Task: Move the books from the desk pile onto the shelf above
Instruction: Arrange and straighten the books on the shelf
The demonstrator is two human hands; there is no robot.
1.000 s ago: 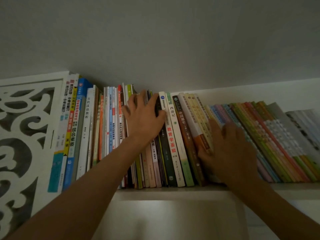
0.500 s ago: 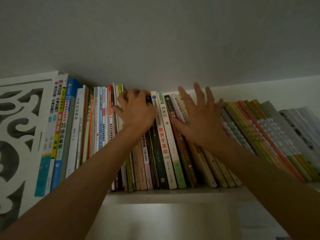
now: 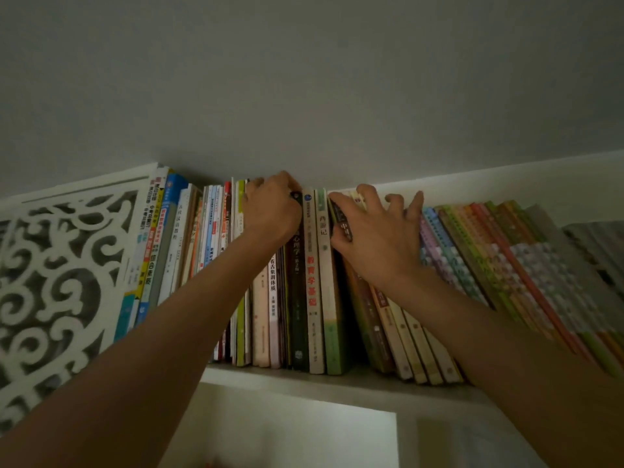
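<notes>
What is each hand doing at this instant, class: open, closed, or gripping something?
Left hand: fingers curled over the top of the dark book, gripping it.
Right hand: thumb and fingers pinch the leaning brown book.

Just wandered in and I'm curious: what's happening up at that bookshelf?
A person is tidying books on a high shelf. The left hand grips the tops of the upright books in the middle of the row. The right hand curls over the top of a dark leaning book, beside a slim gap. Further right, the colourful books lean at a slant. A white carved panel closes the shelf's left end.
</notes>
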